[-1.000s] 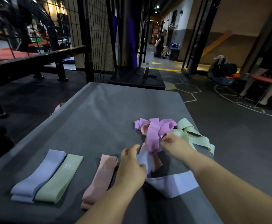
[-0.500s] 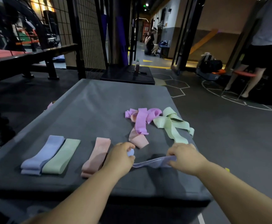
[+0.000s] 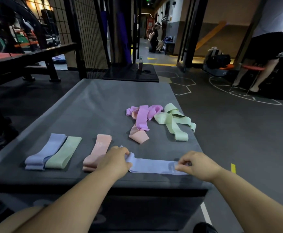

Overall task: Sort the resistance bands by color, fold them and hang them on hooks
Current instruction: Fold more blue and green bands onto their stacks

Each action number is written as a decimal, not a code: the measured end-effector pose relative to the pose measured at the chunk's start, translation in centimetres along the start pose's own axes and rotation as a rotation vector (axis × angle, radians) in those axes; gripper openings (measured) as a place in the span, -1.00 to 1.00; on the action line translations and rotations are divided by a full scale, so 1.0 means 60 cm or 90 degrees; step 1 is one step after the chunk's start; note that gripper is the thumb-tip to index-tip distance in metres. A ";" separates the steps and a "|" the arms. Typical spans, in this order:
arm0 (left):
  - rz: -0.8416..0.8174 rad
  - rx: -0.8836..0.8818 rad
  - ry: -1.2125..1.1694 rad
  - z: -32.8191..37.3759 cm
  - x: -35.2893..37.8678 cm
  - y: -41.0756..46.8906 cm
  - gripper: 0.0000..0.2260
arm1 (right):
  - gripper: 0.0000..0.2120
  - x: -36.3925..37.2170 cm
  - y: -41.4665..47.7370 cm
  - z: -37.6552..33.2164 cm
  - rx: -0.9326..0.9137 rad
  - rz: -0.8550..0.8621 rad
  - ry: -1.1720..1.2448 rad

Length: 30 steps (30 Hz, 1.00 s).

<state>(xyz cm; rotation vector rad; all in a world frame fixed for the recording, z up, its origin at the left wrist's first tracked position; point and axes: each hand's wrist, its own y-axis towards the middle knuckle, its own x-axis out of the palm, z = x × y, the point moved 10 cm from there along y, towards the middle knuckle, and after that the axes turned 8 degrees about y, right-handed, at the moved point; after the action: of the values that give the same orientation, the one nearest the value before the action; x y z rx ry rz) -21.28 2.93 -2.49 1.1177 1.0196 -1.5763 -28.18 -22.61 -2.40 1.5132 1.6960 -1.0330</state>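
A lavender band (image 3: 151, 165) lies flat and stretched along the near edge of the grey padded box (image 3: 95, 105). My left hand (image 3: 115, 160) pinches its left end and my right hand (image 3: 196, 164) pinches its right end. Three folded bands lie to the left: a lavender one (image 3: 45, 151), a green one (image 3: 64, 152) and a pink one (image 3: 97, 153). Further back sits a loose tangle of purple bands (image 3: 144, 116), a peach band (image 3: 138, 134) and green bands (image 3: 175, 122).
A black wire-mesh rack (image 3: 87, 34) and a black bench frame (image 3: 28, 56) stand at the left. Beyond the box is a dark platform with a bottle (image 3: 140, 62). A person (image 3: 265, 46) stands at the right by a red stool; another crouches in the corridor (image 3: 154, 39).
The lavender band came out of the tangle toward me and now lies flat, stretched between both hands at the near edge. My hands moved apart.
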 end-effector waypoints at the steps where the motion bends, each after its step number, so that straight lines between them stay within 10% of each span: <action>1: -0.009 -0.003 0.031 0.000 0.001 0.000 -0.66 | -0.85 0.000 0.001 0.002 0.004 0.004 -0.002; 9: -0.004 0.121 0.081 0.030 -0.008 0.002 -0.32 | -0.62 -0.002 0.007 0.055 0.204 0.043 -0.056; 13: -0.055 0.145 0.124 0.035 0.015 0.013 -0.44 | -0.87 -0.004 0.007 0.055 0.210 0.053 -0.027; 30: -0.026 0.124 0.158 0.055 0.013 0.048 -0.82 | -0.85 -0.059 -0.015 0.123 0.249 0.167 0.046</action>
<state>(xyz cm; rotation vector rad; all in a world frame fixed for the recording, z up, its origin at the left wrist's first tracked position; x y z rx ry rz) -19.30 -1.03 -2.73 1.4630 1.0726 -1.6241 -28.90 -30.80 -2.83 1.9796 1.3428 -1.2265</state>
